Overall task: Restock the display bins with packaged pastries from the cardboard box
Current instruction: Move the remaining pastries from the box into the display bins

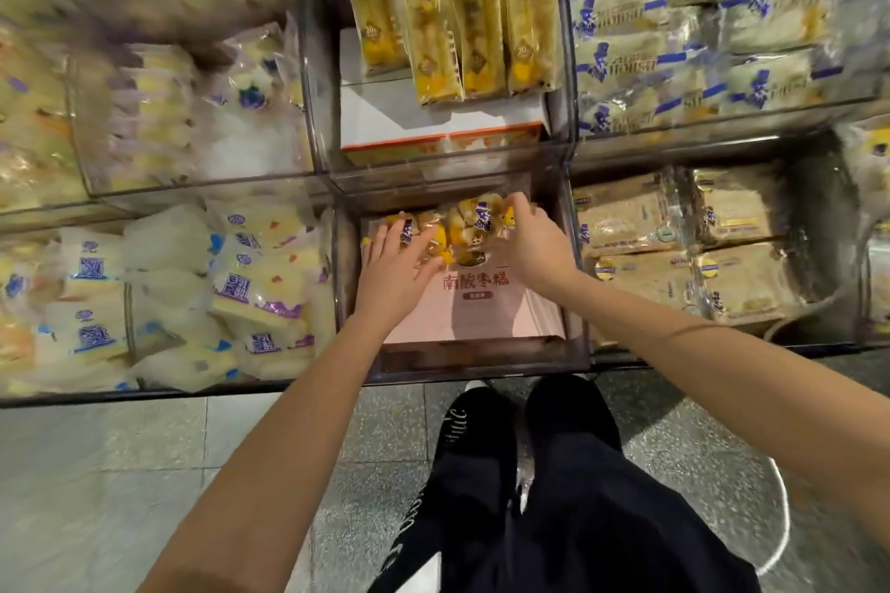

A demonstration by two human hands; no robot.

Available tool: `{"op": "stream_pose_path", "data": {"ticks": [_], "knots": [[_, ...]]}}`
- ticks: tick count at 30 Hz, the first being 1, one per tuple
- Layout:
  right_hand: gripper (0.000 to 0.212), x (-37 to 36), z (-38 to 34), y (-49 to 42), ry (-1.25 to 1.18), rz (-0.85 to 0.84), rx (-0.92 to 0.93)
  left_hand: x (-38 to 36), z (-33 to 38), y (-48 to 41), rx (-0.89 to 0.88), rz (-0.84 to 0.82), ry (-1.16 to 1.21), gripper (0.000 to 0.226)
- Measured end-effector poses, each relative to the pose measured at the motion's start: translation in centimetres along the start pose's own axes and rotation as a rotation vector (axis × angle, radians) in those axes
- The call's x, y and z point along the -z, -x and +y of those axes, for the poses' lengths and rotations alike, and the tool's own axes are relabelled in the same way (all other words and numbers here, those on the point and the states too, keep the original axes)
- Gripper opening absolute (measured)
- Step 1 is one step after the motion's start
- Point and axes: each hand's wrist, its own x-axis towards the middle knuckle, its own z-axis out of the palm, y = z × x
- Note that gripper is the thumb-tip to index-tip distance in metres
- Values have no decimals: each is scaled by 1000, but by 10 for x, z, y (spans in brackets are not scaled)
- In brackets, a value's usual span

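Bins (481, 364): clear rigid plastic, glossy, walls throw glare. Pastry packs (462, 226) at centre: shiny see-through film, crinkled, with purple printed labels. Upper packs (477, 14) at 12 o'clock: same glossy film. Pink box (481, 318) under the centre packs: smooth matt card, printed. White box (433, 116) at 12 o'clock: matt card with an orange printed edge. Floor (120, 472) at 6 o'clock: speckled stone tile with a polished sheen. Trousers (578, 520): black matt cloth.

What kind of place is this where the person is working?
Probably a shop's packaged-bakery aisle. Clear display bins hold rows of identical packaged pastries, the left hand and right hand are on more packs in the middle bin, and the floor is tiled.
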Motion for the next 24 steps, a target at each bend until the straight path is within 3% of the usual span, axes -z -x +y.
{"op": "stream_pose_path", "data": {"ticks": [3,6,8,12,21,24], "knots": [[56,-3,0,1,306,-85,1,0,-7,0,67,-20,-27,50],[56,-9,3,2,441,-26,132,2,-13,-3,93,7,-40,48],[60,-17,6,3,421,-42,227,2,-16,-5,85,1,-48,49],[68,-28,1,3,373,-136,220,6,-15,-3,62,-29,-57,56],[45,23,-31,-1,249,-58,231,51,1,-5,-148,116,30,50],[36,58,-38,6,226,77,244,83,30,-11,-208,167,-22,49]]}}
